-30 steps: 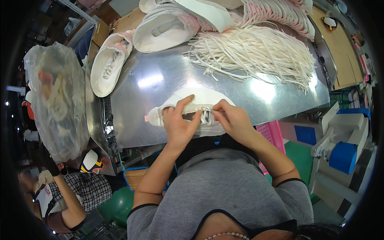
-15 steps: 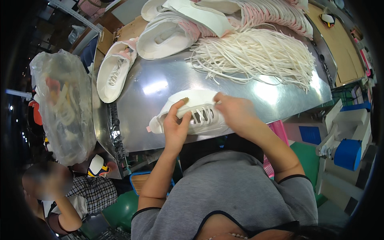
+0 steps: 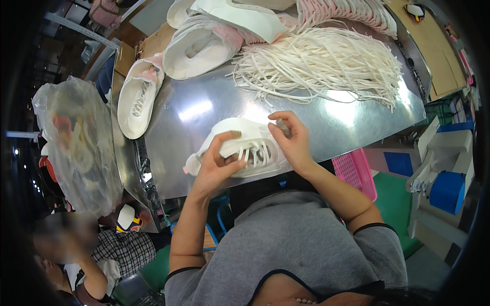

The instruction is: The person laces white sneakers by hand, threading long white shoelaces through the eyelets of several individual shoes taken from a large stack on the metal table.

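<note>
A white shoe upper (image 3: 224,125) lies on its side near the front edge of the metal table, its lacing opening turned towards me. White laces (image 3: 255,153) cross that opening in loose loops. My left hand (image 3: 210,166) grips the upper at the collar end, thumb by the laces and a finger over the far edge. At the toe end, my right hand (image 3: 295,145) is curled just above the upper, thumb and forefinger close together. A small greyish thing shows among its fingers, too small to name.
A heap of loose white laces (image 3: 321,66) covers the table's far right. Behind it stand stacked uppers (image 3: 347,15); another laced upper (image 3: 138,102) lies left. A clear plastic bag (image 3: 76,148) hangs at the left, near a seated person (image 3: 122,250). A pink basket (image 3: 354,176) stands right.
My right hand has come from a blurred motion to a curled pose above the toe end. My left hand has shifted a little left, thumb and finger wider apart. The laces stand looser.
</note>
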`<state>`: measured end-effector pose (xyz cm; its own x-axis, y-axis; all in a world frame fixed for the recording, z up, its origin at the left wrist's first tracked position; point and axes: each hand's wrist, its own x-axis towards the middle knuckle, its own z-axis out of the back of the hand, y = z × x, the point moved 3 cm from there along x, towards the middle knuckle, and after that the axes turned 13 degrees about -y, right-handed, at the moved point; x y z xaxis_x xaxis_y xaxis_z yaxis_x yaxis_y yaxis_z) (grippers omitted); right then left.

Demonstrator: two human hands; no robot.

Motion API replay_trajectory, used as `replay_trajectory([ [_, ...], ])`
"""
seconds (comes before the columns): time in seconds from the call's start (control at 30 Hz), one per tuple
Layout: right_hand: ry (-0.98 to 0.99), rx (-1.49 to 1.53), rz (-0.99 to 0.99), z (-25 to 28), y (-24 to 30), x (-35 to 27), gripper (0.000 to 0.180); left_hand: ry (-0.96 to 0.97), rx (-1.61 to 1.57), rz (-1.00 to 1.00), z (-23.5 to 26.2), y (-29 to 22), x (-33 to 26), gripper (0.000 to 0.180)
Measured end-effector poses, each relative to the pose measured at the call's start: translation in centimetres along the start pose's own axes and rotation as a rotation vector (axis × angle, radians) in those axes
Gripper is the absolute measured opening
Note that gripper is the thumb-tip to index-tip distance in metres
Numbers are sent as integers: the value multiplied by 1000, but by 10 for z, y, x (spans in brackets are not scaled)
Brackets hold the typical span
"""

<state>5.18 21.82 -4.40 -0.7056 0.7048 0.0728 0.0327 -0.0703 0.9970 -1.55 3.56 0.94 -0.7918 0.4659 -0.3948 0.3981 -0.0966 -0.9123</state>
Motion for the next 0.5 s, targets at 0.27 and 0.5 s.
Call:
replay_trajectory([
  [0.27,258,-220,790,-11,25,-15,31,-40,126,22,-4,2,6,47],
  [0.5,684,296,532,-1,63,-61,21,-183,22,2,-5,15,26,38],
])
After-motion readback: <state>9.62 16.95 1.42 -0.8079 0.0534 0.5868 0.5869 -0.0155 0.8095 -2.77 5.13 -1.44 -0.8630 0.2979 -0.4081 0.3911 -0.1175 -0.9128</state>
